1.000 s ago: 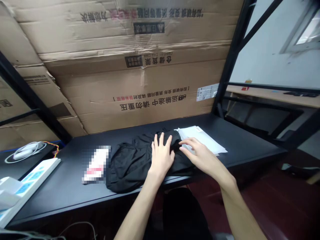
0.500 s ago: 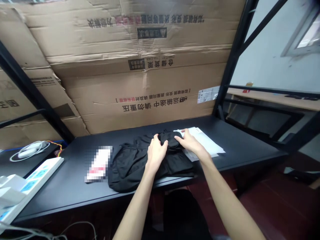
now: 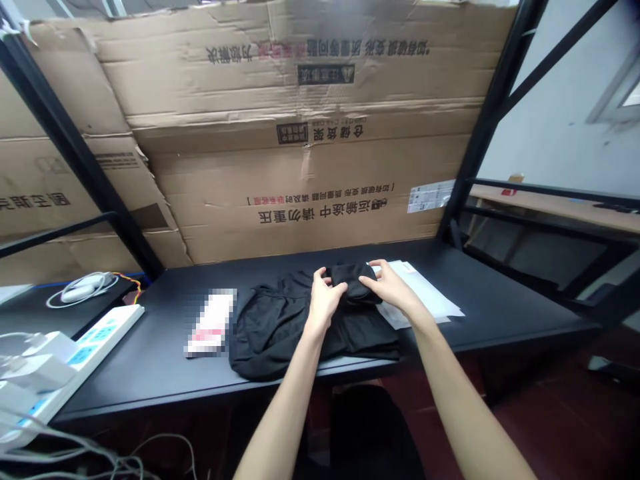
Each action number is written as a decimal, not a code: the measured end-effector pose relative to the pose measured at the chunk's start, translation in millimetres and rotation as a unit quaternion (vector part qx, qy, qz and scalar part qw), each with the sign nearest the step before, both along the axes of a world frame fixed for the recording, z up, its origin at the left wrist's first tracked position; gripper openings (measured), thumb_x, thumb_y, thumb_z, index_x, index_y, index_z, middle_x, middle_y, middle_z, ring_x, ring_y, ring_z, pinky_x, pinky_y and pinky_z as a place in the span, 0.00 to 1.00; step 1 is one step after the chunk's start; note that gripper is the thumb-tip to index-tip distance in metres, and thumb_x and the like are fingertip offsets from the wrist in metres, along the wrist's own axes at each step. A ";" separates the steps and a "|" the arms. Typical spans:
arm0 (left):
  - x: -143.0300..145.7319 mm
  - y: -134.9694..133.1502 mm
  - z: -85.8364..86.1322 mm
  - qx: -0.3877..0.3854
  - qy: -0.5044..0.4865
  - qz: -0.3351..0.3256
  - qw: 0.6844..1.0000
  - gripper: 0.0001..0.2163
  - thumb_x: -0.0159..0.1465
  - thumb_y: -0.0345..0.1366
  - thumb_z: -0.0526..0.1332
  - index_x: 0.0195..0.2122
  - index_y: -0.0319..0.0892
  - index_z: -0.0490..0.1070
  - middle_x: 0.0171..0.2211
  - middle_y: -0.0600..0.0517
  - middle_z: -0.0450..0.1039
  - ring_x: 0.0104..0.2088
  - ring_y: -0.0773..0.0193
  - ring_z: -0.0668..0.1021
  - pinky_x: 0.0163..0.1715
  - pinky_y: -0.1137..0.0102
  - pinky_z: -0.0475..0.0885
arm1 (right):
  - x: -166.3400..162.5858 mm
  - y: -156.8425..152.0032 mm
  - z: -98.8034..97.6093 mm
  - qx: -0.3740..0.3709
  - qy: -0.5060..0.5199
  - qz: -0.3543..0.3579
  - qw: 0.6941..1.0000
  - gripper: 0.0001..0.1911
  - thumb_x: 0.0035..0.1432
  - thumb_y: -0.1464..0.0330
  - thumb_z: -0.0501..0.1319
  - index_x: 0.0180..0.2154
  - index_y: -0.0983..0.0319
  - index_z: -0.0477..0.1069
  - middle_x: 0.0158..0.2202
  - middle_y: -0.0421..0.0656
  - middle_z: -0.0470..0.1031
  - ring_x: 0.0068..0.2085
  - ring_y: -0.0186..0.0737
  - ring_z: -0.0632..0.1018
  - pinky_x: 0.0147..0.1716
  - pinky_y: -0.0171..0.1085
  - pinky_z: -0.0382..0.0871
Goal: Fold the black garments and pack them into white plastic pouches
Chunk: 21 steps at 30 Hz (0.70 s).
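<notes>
A black garment (image 3: 280,327) lies crumpled on the black table (image 3: 500,313), near its front edge. My left hand (image 3: 326,298) and my right hand (image 3: 391,288) both pinch the garment's far edge, which is rolled up into a small bundle between them. Under my right hand lie white papers in a clear sleeve (image 3: 425,298). A small white and pink packet (image 3: 210,323) rests to the left of the garment.
Flattened cardboard boxes (image 3: 300,133) stand along the back of the table between black frame posts (image 3: 485,127). A white power strip (image 3: 75,353) with plugs and cables sits at the left. A white cable coil (image 3: 83,287) lies behind it.
Both hands went from lying flat on the garment to gripping its far edge and bunching it up. The camera shifted slightly up and right.
</notes>
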State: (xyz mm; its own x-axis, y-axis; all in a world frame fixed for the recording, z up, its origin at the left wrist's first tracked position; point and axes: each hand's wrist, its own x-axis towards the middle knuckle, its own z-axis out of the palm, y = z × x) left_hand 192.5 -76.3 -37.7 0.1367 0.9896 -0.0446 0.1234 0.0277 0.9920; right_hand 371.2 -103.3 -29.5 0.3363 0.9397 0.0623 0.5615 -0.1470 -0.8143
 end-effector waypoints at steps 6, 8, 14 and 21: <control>-31.3 -9.6 26.6 -0.026 -0.057 -0.001 0.998 0.31 0.65 0.31 0.68 0.69 0.45 0.62 0.66 0.35 0.69 0.50 0.55 0.84 0.42 0.67 0.79 | -25.4 -20.6 25.2 0.018 0.033 0.041 0.998 0.32 0.66 0.54 0.63 0.66 0.59 0.63 0.49 0.49 0.82 0.45 0.47 0.84 0.46 0.43 0.77; -51.7 -13.9 34.7 -0.025 -0.061 0.004 0.998 0.30 0.65 0.31 0.68 0.68 0.45 0.64 0.67 0.35 0.67 0.51 0.56 0.83 0.43 0.67 0.79 | -39.6 -25.8 29.8 0.017 0.049 0.071 0.996 0.33 0.66 0.53 0.63 0.67 0.58 0.62 0.49 0.49 0.83 0.41 0.47 0.84 0.44 0.43 0.78; -107.2 -17.3 22.6 -0.009 0.023 0.026 0.999 0.27 0.66 0.34 0.68 0.66 0.45 0.67 0.64 0.37 0.71 0.53 0.54 0.83 0.50 0.62 0.80 | -81.4 -27.6 8.3 -0.015 0.072 0.157 0.985 0.32 0.67 0.54 0.64 0.67 0.58 0.63 0.44 0.47 0.85 0.34 0.44 0.84 0.38 0.43 0.79; -118.7 -10.6 -11.1 0.099 0.171 0.009 0.980 0.24 0.67 0.37 0.67 0.63 0.39 0.71 0.59 0.38 0.73 0.58 0.51 0.80 0.61 0.56 0.73 | -56.3 -41.9 8.8 -0.016 0.011 0.121 0.993 0.27 0.69 0.52 0.61 0.63 0.58 0.68 0.43 0.45 0.85 0.37 0.42 0.85 0.39 0.41 0.79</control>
